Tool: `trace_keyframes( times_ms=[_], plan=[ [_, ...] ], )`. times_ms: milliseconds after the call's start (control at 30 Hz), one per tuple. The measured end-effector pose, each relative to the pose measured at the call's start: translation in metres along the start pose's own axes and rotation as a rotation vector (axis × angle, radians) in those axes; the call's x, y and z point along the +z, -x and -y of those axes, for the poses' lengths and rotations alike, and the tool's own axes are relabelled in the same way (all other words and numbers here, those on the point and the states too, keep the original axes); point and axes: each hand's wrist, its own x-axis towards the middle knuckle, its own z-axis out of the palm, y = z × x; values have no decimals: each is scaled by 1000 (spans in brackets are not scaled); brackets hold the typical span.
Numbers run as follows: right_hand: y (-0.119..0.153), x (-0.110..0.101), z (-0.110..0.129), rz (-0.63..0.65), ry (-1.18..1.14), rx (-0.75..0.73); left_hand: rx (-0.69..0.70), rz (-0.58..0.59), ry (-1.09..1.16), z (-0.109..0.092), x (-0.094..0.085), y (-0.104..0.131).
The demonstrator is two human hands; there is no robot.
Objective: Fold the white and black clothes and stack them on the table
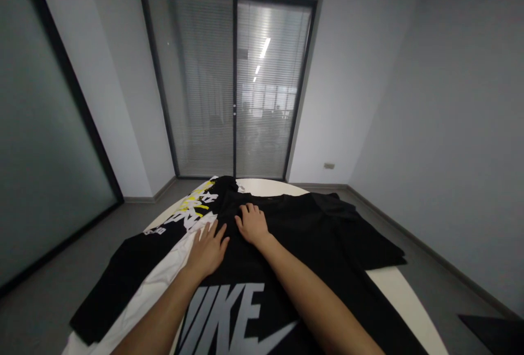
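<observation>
A black T-shirt [303,235] with large grey lettering and a swoosh lies spread over the table, its collar at the far side and one sleeve out to the right. My left hand [208,251] rests on its left part, fingers spread, near a white garment. My right hand [252,224] lies on the same shirt just below the collar, fingers stretched forward. Neither hand grips the cloth visibly. Left of them are a white garment [158,273] and a black garment with white and yellow print [123,267], partly overlapping.
The pale rounded table [403,295] shows at the right and far edges. Beyond it stand a glazed partition with blinds [196,87] and a white wall with a socket plate [329,166]. A dark flat object [493,330] is at the lower right.
</observation>
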Motion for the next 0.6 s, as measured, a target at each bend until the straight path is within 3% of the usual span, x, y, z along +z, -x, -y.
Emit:
trace_keyframes(
  times_ms=[200,400,600],
  plan=[
    [46,-17,-18,40,-45,-83,133,-14,37,-3,-1,-1],
    [79,-37,-38,117,-113,-90,100,120,116,-3,2,-2],
    [104,-51,-50,206,-145,-216,116,95,104,9,5,-11]
  ],
)
